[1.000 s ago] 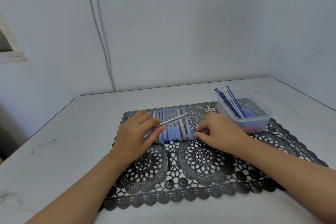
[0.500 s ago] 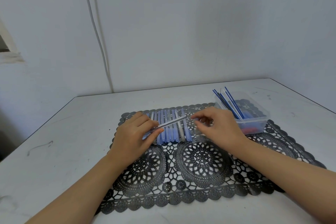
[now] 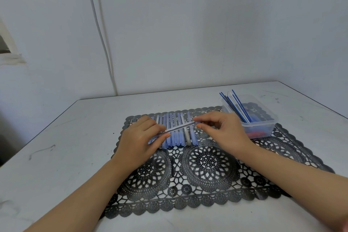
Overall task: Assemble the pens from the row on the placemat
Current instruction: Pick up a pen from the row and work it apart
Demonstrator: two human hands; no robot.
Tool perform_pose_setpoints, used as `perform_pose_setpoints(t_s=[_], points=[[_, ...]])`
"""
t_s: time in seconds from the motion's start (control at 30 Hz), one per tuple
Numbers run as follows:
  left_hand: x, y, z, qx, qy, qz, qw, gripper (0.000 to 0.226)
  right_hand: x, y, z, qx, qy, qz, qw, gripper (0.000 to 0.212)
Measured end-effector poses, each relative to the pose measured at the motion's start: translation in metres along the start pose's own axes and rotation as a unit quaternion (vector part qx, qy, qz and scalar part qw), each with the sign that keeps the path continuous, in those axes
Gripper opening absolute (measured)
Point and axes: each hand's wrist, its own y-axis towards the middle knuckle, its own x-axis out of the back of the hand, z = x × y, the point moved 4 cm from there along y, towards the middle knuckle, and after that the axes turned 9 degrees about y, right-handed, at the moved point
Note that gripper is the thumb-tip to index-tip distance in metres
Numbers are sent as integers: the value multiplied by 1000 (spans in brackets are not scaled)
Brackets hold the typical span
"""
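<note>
A row of several blue and clear pens (image 3: pixel 176 131) lies side by side on the black lace placemat (image 3: pixel 205 171). My left hand (image 3: pixel 140 140) grips one clear pen barrel (image 3: pixel 178 127), holding it slanted just above the row. My right hand (image 3: pixel 223 131) is at the barrel's far end, thumb and forefinger pinching a small part against its tip. The part itself is too small to make out.
A clear plastic tub (image 3: pixel 258 124) with blue refills (image 3: pixel 236 106) sticking out and small red and blue parts inside stands at the mat's back right corner. The white table (image 3: pixel 62 156) meets the wall behind, where a cable (image 3: pixel 101 39) runs down.
My right hand has lifted from the mat beside the row and come to the tip of the barrel held in my left hand. The left hand has stayed almost still.
</note>
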Motion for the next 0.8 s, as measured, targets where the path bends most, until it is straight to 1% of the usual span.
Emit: perform_pose_setpoints(t_s=[0.27,0.53,0.8], points=[[1,1,0,-3,-8,-3,1000,28,-1,-1,1,24,-26,16,999,21],[2,0,-2,-10,-10,-7,1000,26,-2,-2,1,47,-25,20,998,22],[4,0,-1,-12,-9,-15,1000,28,-1,-3,5,95,-35,16,995,33]])
